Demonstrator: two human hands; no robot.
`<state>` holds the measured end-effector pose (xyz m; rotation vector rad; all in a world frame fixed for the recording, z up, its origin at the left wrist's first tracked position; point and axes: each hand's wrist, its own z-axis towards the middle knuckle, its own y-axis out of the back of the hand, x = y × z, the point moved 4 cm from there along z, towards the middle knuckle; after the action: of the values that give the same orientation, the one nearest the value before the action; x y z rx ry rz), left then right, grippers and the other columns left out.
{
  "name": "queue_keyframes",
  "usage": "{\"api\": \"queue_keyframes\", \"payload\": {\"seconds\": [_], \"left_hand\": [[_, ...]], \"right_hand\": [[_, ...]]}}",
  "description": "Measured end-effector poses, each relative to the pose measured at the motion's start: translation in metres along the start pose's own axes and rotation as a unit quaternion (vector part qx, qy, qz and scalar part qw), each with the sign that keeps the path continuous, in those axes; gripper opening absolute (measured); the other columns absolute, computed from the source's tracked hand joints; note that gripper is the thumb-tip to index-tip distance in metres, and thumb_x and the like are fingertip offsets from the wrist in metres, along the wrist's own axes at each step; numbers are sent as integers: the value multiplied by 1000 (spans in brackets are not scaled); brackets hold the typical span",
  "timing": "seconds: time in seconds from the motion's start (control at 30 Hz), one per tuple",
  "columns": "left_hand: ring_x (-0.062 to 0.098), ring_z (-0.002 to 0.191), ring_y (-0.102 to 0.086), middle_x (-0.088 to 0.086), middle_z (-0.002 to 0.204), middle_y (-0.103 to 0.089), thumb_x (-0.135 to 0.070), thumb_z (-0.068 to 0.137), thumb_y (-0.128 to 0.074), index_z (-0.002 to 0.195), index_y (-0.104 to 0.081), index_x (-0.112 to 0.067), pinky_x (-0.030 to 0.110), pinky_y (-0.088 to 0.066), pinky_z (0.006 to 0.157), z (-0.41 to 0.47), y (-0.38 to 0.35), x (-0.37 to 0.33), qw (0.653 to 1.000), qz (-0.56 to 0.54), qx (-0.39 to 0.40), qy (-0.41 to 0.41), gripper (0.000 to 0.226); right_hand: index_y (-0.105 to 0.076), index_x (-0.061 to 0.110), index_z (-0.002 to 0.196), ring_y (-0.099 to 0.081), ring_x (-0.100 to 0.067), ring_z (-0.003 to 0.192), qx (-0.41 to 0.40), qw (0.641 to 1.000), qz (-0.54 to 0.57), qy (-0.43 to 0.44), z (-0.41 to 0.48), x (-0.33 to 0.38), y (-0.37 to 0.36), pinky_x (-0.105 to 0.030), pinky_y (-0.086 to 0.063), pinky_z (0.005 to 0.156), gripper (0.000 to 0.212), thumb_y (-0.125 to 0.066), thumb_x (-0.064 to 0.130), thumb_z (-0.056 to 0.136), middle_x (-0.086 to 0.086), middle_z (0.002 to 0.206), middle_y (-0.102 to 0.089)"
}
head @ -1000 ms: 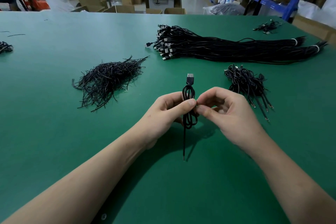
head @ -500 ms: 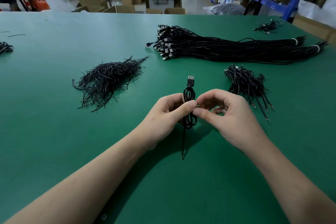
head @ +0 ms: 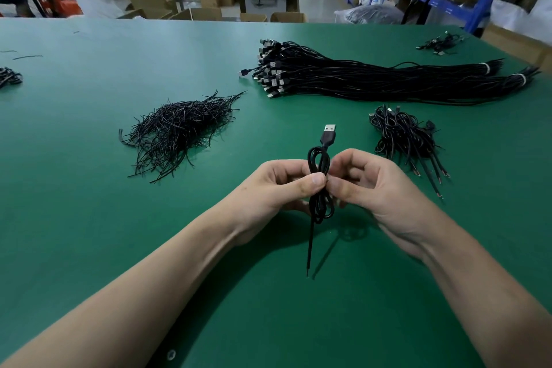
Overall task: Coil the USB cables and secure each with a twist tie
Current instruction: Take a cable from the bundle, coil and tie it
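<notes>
Bare forearms (head: 167, 275), bare hands (head: 277, 188)

Even overhead light, soft shadows under the arms (wide-angle bending at edges), background slightly soft.

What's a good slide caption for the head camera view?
Left hand and right hand pinch a coiled USB cable at its waist over a green table, twist ties piled at left.
</notes>
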<state>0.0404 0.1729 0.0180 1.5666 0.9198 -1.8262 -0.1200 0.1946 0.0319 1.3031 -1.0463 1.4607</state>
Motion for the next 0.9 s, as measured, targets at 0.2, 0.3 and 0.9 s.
{"api": "queue_keyframes", "payload": {"seconds": [0.2, 0.3, 0.9], "left_hand": [[15, 66, -64, 8, 73, -64, -29, 71, -86, 72, -64, -13, 26, -54, 70, -1, 3, 0, 1000, -11, 14, 11, 28], [12, 66, -65, 2, 70, -67, -43, 64, -91, 69, -66, -16, 21, -52, 69, -3, 2, -4, 999, -18, 30, 15, 37], [17, 73, -73, 7, 78, -76, -29, 84, -76, 72, -73, -22, 28, -58, 72, -2, 2, -3, 995, -29, -90, 17, 14]], "right_hand": [[-69, 9, 102, -62, -20, 94, 47, 999, -10, -18, -3, -1, -3, -38, -50, 90, 35, -82, 28, 76, -7, 97, -69], [-69, 10, 100, -63, -17, 93, 58, 998, -18, -23, -3, -2, -5, -30, -53, 87, 40, -80, 34, 71, -5, 95, -70], [-75, 23, 85, -69, -7, 83, -156, 915, -306, 211, -12, 23, -8, -15, -50, 72, 9, -78, 15, 86, 16, 81, -72]]}}
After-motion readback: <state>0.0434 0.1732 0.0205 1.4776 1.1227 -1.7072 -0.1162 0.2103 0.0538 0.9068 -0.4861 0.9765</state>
